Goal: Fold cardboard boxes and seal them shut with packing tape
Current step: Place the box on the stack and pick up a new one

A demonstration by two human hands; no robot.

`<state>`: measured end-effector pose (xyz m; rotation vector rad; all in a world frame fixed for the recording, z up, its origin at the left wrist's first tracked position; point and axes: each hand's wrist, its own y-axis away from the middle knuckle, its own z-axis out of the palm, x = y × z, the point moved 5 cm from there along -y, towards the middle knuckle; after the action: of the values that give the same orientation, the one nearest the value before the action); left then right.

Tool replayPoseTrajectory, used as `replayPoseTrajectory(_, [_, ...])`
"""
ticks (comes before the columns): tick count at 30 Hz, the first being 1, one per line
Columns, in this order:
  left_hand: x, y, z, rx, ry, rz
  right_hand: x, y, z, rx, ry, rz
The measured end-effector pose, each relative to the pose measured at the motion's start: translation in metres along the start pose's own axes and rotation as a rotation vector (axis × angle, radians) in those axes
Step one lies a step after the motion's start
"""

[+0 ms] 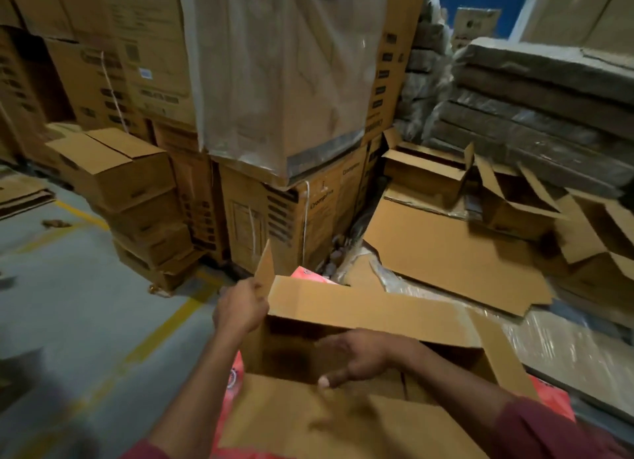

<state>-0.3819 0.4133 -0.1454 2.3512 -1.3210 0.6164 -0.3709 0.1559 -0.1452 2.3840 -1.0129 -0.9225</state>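
At the box [343,321], left hand [240,309] grips a flap [265,271].

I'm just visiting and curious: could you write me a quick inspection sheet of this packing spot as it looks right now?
Surface: grey concrete floor with yellow lines.
Job's things: open cardboard box, flaps up, resting on a red sheet; no tape seen.
Clutter: flat cardboard sheet, open empty boxes, plastic wrap.
Hands: left hand grips the box's left corner flap; right hand reaches over the near wall, blurred.
Cables: nothing seen.
Surroundings: stacked cartons, wrapped pallet.
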Motion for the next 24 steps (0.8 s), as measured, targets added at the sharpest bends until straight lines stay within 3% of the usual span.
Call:
replayPoseTrajectory(3, [0.006,-0.006,-0.003,0.021,-0.037,0.0,0.013,-0.053,-0.007,-0.019,0.071,0.135])
replayPoseTrajectory(6, [0.006,-0.004,-0.001,0.033,-0.065,0.019,0.009,-0.095,0.004,0.011,0.068,0.122])
replayPoseTrajectory(10, [-0.037,-0.031,-0.003,-0.051,0.177,0.005,0.004,-0.119,-0.008,0.223,0.078,0.031])
replayPoseTrajectory(14, [-0.084,-0.049,-0.008,-0.097,0.428,-0.014,0.003,-0.113,-0.065,0.552,0.018,-0.006])
replayPoseTrajectory(21, [-0.044,-0.02,0.009,-0.317,0.997,0.091,0.035,-0.166,-0.095,0.522,-0.016,0.129])
replayPoseTrajectory(24, [-0.013,0.003,0.04,-0.384,0.941,0.104,0.051,-0.177,-0.093,0.498,-0.03,0.172])
